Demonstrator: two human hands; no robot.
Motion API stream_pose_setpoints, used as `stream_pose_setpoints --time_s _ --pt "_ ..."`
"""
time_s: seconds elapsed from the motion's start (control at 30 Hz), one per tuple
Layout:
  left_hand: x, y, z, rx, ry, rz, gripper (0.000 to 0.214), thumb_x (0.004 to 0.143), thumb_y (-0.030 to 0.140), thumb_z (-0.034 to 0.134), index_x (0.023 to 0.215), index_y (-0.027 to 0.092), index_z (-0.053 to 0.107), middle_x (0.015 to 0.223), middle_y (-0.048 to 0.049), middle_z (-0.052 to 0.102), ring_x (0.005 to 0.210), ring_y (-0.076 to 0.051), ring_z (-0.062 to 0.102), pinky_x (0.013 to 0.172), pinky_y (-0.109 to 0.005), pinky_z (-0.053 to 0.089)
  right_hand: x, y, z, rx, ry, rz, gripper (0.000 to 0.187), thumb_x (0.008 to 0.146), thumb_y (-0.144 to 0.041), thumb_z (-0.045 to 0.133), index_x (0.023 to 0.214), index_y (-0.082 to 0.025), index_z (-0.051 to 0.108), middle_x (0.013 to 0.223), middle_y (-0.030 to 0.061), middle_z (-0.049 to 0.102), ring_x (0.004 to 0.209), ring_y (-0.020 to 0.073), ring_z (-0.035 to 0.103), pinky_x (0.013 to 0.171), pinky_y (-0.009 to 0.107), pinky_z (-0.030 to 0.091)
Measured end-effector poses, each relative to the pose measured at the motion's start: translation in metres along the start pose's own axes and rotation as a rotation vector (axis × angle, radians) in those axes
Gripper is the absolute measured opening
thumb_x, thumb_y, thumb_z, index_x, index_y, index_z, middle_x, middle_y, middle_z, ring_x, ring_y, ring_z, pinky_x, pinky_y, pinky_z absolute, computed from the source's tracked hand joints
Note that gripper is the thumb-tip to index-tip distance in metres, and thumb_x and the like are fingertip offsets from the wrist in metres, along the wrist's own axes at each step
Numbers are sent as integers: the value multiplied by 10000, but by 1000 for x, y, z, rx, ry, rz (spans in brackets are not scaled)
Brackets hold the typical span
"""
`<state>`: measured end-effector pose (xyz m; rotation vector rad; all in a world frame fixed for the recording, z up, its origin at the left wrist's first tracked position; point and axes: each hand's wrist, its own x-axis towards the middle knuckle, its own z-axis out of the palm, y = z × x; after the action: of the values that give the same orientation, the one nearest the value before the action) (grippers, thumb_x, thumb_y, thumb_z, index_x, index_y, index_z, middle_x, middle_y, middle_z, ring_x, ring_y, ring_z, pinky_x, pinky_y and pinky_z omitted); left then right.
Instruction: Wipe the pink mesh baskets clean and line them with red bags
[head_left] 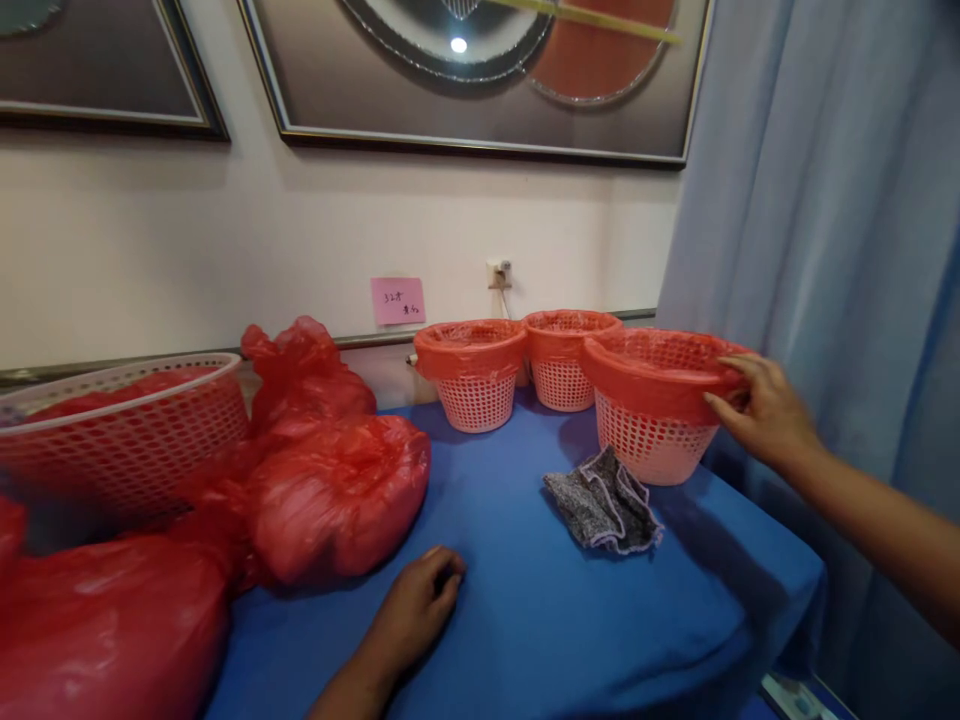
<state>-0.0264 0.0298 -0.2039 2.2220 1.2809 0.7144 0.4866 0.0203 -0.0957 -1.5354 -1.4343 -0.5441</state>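
My right hand grips the rim of a white perforated basket lined with a red plastic bag. Its thumb is on the outside, and the other fingertips are partly hidden at the rim. My left hand rests on the blue-covered table with its fingers curled, and no object shows in it. In front of the gripped basket lies a crumpled grey cloth with pale lilac edging. A filled red plastic bag sits just beyond my left hand.
Two more lined baskets, a left one and a middle one, stand near the wall. A large basket and another bulging red bag occupy the left. A blue curtain hangs beyond the table's right edge.
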Motion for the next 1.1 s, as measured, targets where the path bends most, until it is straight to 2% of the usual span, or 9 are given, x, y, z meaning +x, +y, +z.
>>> stream_pose_setpoints --time_s 0.07,0.17,0.2,0.3,0.4,0.53,0.77,1.0,1.1 --pt "-2 2 1 -2 -3 -5 162 866 191 494 832 206 651 846 -31 687 794 -199 640 754 -302 490 -26 -23 3 39 47 -145 486 890 -391 626 1350 -246 563 1425 163 561 1151 330 635 952 510 551" --pt "-6 5 4 -3 -1 -9 161 842 146 498 826 198 650 858 -36 690 822 -200 639 777 -306 484 -80 -61 29 192 -229 -252 418 939 -389 589 1329 -239 570 1318 141 632 1161 308 653 1029 505 529" --pt "-7 6 5 -6 3 -7 166 832 131 498 827 195 651 857 -36 689 825 -200 638 779 -306 482 -101 -72 43 194 -394 -238 445 937 -432 593 1334 -232 577 1340 143 624 1223 315 629 1065 510 510" --pt "-9 4 7 -22 18 0 180 819 107 499 833 192 658 847 -33 684 826 -195 633 773 -297 476 -155 -98 89 53 -665 -43 627 875 -572 616 1396 -225 579 1507 182 508 1362 396 533 1066 596 483" --pt "-11 0 8 -29 33 -7 186 812 96 510 840 190 667 837 -26 678 815 -184 628 759 -283 471 -185 -112 121 -75 -793 34 553 864 -468 610 1361 -224 620 1555 182 479 1392 427 498 1044 667 458" --pt "-12 -4 11 -32 51 -22 207 788 73 520 849 184 683 830 -24 680 793 -174 627 741 -274 463 -186 -127 135 55 -811 -43 460 808 -158 530 1244 -192 672 1430 157 616 1312 350 588 1059 556 495" --pt "-12 -8 13 -52 71 -34 227 762 55 529 849 186 693 850 -32 704 823 -183 648 772 -278 483 -160 -183 148 666 -647 -134 336 909 -257 483 1201 -234 647 1325 105 677 1271 272 629 1123 482 479" --pt "-12 -13 11 -53 82 -43 246 748 43 526 860 179 698 853 -35 711 817 -188 655 770 -289 494 -176 -177 182 365 -813 123 382 940 -454 407 923 -219 708 930 101 746 905 272 730 861 411 590" --pt "-11 -12 14 -48 87 -45 241 756 38 532 856 178 701 839 -32 706 808 -185 655 766 -289 506 -176 -176 183 162 -676 96 462 894 -365 469 1270 -172 656 1335 187 643 1166 321 674 954 461 559"
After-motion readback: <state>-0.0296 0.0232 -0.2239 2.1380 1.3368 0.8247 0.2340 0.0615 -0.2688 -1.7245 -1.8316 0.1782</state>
